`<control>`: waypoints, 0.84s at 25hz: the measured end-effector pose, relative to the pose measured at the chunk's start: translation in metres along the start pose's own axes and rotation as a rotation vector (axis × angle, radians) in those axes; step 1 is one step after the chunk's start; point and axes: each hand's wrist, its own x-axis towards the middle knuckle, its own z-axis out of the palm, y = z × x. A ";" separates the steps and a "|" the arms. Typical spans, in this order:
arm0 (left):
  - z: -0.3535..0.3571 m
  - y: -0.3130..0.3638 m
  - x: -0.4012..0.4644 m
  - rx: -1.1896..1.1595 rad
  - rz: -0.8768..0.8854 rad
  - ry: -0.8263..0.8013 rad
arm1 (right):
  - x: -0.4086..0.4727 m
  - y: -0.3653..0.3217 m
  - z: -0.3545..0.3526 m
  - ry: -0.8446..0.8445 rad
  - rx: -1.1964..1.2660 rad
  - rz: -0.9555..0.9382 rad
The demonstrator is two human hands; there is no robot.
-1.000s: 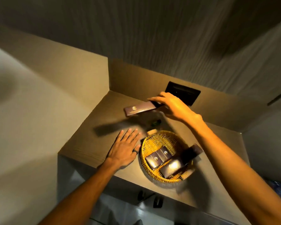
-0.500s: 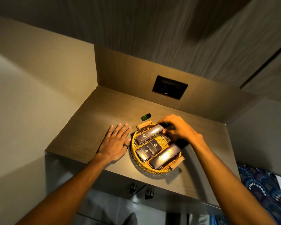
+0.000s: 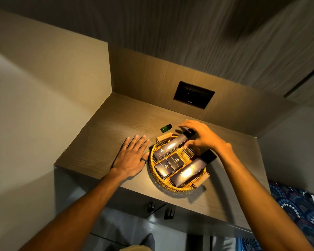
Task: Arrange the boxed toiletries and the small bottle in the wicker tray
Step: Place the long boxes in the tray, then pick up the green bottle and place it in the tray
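Note:
A round wicker tray [image 3: 163, 184] with two roll handles sits on the wooden counter. Inside lie a long dark box [image 3: 170, 146] at the back, two small dark boxes [image 3: 169, 164] in the middle and another long box [image 3: 188, 172] at the front right. My right hand [image 3: 200, 135] grips the far end of the back long box, which rests in the tray. My left hand [image 3: 132, 156] lies flat on the counter, fingers spread, just left of the tray rim. A small green bottle [image 3: 166, 128] lies on its side on the counter behind the tray.
The wooden counter [image 3: 101, 142] is boxed in by a side wall on the left and a back panel with a black socket plate [image 3: 193, 95]. Cabinet knobs [image 3: 159, 210] sit below the front edge. A patterned blue cloth [image 3: 295, 214] is at lower right.
My right hand carried the long box from above the counter down into the back of the tray and still holds its end. My left hand stayed flat beside the tray.

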 end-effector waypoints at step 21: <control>0.006 -0.006 0.003 -0.063 -0.006 0.048 | -0.013 -0.029 -0.044 0.335 0.035 0.188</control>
